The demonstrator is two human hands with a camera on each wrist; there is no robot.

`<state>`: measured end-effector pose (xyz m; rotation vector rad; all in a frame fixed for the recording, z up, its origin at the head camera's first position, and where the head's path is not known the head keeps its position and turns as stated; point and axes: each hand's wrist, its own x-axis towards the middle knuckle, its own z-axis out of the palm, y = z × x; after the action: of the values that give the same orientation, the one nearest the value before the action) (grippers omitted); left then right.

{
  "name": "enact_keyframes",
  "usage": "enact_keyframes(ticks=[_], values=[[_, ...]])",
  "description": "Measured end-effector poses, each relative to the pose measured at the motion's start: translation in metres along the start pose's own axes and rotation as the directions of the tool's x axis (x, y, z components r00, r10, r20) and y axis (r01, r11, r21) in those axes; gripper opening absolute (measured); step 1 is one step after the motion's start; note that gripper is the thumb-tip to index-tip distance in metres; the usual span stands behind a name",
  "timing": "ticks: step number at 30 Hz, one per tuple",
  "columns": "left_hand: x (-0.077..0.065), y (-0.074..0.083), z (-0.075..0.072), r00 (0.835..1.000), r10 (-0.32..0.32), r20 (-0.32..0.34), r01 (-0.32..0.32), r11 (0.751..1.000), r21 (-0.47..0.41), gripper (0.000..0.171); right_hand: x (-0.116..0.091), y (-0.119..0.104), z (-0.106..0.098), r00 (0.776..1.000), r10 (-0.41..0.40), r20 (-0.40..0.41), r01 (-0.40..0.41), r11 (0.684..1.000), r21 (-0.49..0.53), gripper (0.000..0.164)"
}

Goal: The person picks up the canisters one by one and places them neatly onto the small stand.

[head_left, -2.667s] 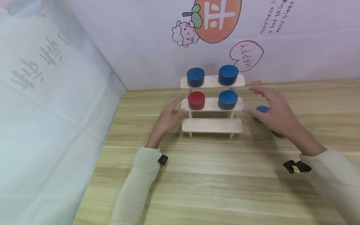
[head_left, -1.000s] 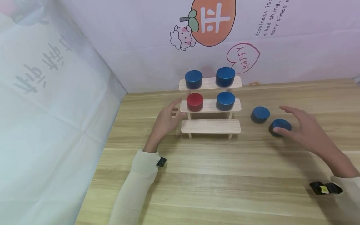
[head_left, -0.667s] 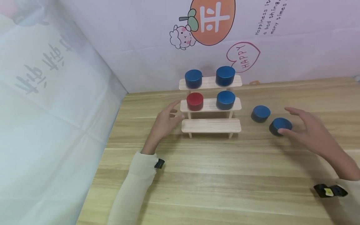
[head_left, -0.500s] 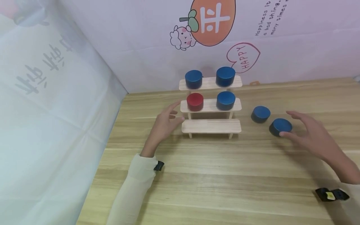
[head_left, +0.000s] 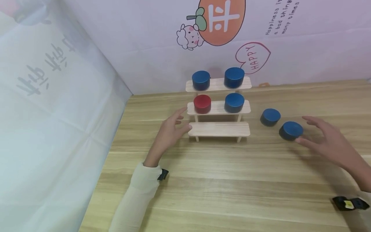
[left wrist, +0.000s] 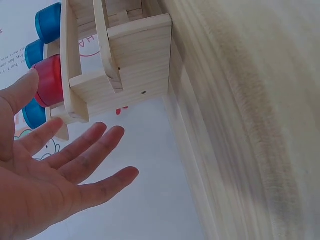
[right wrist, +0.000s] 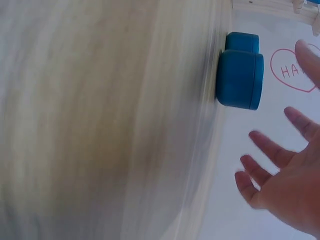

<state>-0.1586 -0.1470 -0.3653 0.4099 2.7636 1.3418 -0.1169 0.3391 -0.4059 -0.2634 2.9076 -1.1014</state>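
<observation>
A three-step wooden display rack stands near the back of the table. Two blue round tins, a left one and a right one, sit on its top step. The middle step bears a red round tin and a blue tin; the lowest step is bare. My left hand is beside the rack's left end, fingers spread and holding nothing. To the right, two more blue tins, a farther one and a nearer one, rest on the table. My right hand hovers just right of the nearer tin, fingers apart, gripping nothing.
The wood-grain table stretches in front of the rack. A printed white cloth hangs behind it, and another white sheet borders the left side. Each wrist wears a black strap, the right one with a yellow patch.
My right hand has moved right and toward me, from beside the rack to past the two loose tins, uncovering both. My left hand has shifted slightly down along the rack's left end. The tins stay put.
</observation>
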Motion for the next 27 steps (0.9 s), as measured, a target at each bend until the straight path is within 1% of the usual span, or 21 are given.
enact_keyframes(ticks=[4, 8, 11, 15, 18, 20, 23, 27], values=[[-0.002, 0.0, 0.001, 1.0, 0.008, 0.007, -0.008, 1.0, 0.007, 0.065, -0.002, 0.002, -0.001, 1.0, -0.014, 0.018, 0.014, 1.0, 0.021, 0.086], [-0.005, -0.001, 0.002, 1.0, 0.002, 0.015, -0.002, 1.0, 0.011, 0.067, -0.003, 0.006, -0.002, 0.999, -0.037, 0.038, 0.036, 0.999, 0.031, 0.088], [-0.008, -0.001, 0.002, 1.0, -0.008, 0.025, 0.007, 1.0, 0.015, 0.068, -0.003, 0.012, -0.003, 0.996, -0.065, 0.055, 0.063, 0.997, 0.042, 0.088], [-0.014, 0.002, 0.003, 0.999, -0.003, 0.036, 0.002, 0.999, 0.035, 0.068, -0.005, 0.021, -0.003, 0.992, -0.103, 0.076, 0.099, 0.994, 0.053, 0.09], [-0.016, 0.005, 0.003, 0.999, -0.003, 0.035, 0.001, 0.998, 0.063, 0.068, -0.005, 0.026, -0.005, 0.991, -0.097, 0.091, 0.094, 0.995, 0.041, 0.091], [-0.017, 0.005, 0.004, 0.999, -0.011, 0.037, 0.008, 0.997, 0.073, 0.068, -0.005, 0.03, -0.007, 0.992, -0.079, 0.101, 0.077, 0.997, 0.024, 0.092], [-0.018, 0.004, 0.004, 0.999, -0.021, 0.043, 0.018, 0.997, 0.072, 0.067, -0.005, 0.034, -0.011, 0.992, -0.061, 0.107, 0.061, 0.998, 0.005, 0.093], [-0.019, 0.0, 0.004, 0.999, -0.017, 0.052, 0.014, 0.998, 0.062, 0.067, -0.007, 0.04, -0.015, 0.994, -0.044, 0.102, 0.045, 0.999, 0.0, 0.094]])
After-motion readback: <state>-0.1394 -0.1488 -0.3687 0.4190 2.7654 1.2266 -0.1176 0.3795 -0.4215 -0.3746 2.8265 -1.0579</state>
